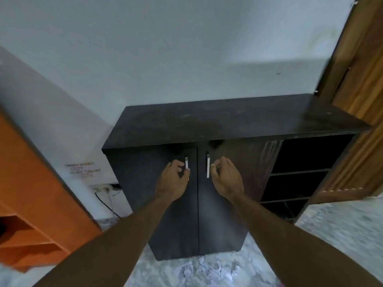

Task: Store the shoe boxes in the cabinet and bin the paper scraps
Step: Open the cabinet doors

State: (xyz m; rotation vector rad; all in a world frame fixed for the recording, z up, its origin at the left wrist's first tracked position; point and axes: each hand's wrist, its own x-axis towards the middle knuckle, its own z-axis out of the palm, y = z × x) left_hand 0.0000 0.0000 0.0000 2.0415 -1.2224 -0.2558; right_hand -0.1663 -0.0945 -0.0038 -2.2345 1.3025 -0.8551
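Note:
A dark cabinet (228, 121) stands against the wall with both front doors closed. Each door carries a silver handle: the left handle (186, 161) and the right handle (207, 165). My left hand (173, 181) has its fingers curled over the lower part of the left handle. My right hand (227, 179) is curled just right of the right handle, fingertips at its edge; whether they hook behind it is unclear. Crumpled white paper scraps (207, 270) lie on the floor at the cabinet's foot. No shoe box is in view.
The cabinet's right section holds open dark shelves (300, 162). A wooden door (362, 79) stands at the far right. An orange shelf unit (31, 193) fills the left side. A wall socket with a black cable (103, 190) sits between it and the cabinet.

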